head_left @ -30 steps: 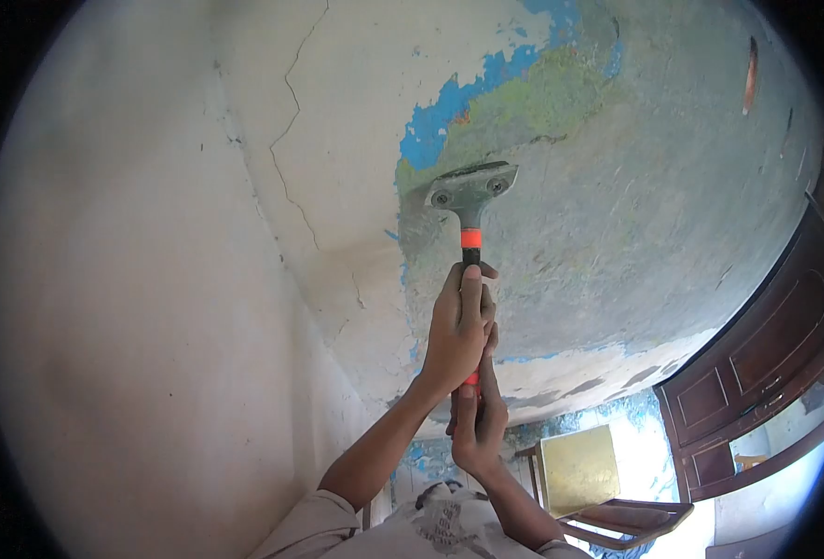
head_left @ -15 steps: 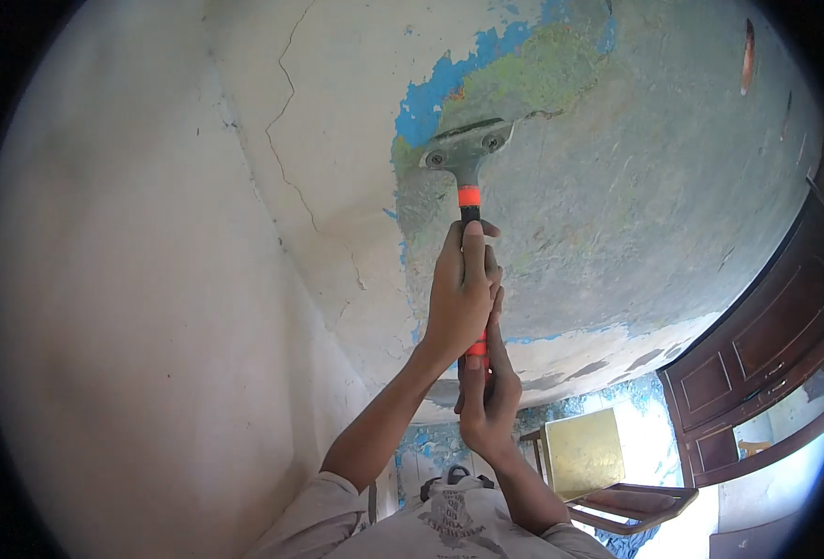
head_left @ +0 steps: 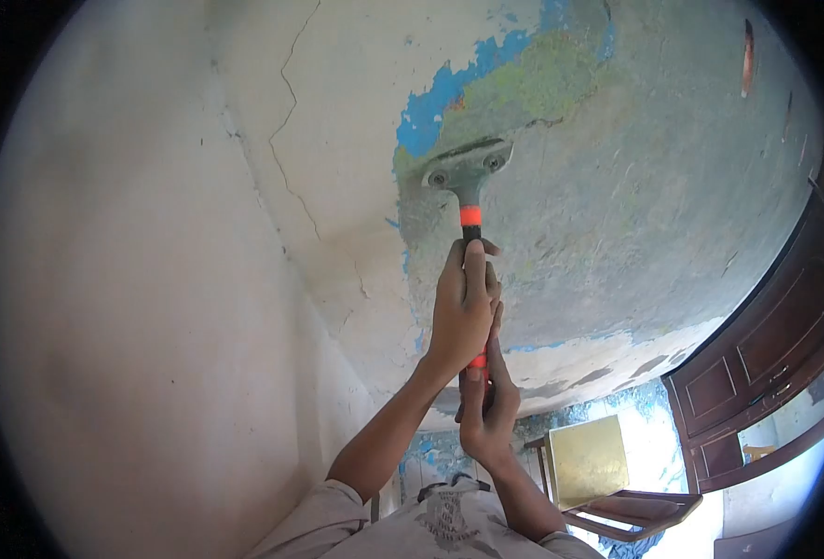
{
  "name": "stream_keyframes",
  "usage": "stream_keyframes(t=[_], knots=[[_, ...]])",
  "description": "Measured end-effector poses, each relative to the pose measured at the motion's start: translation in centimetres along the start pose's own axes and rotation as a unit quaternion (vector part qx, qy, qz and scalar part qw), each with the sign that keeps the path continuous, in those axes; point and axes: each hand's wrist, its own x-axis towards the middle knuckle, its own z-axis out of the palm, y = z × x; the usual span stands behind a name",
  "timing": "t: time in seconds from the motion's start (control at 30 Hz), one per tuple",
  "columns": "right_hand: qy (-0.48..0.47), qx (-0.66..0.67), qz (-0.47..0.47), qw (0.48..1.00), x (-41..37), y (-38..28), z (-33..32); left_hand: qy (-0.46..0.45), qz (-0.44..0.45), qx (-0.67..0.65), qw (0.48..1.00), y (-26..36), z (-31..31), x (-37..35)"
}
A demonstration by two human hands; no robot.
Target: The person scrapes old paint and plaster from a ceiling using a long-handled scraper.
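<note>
A long-handled paint scraper (head_left: 469,179) with a wide grey head, two screws and an orange-and-black handle lies against the wall in front of me. Its blade edge is just below the blue and green patches of old paint (head_left: 423,126). My left hand (head_left: 463,307) is wrapped round the upper handle, thumb along the shaft. Lower down, my right hand (head_left: 491,415) grips the handle's end. Around the blade, the wall's grey stripped area (head_left: 598,214) borders cream paint (head_left: 347,121) on the left.
A thin crack (head_left: 289,93) runs down the cream paint. At lower right stands a wooden chair (head_left: 635,514) beside a yellowish board-like surface (head_left: 587,461). Dark wooden cupboards (head_left: 756,345) line the right side. Paint flakes (head_left: 430,449) lie on the floor.
The scraper and both hands have moved down a little, towards me, so the blade sits farther below the blue patch. The grip of both hands is unchanged.
</note>
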Motion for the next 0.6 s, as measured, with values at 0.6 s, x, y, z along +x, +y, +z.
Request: stream_keyframes(t=[0.6], knots=[[0.035,0.035,0.048,0.998,-0.4,0.2,0.3,0.03,0.007,0.024,0.999,0.1,-0.1,0.0]])
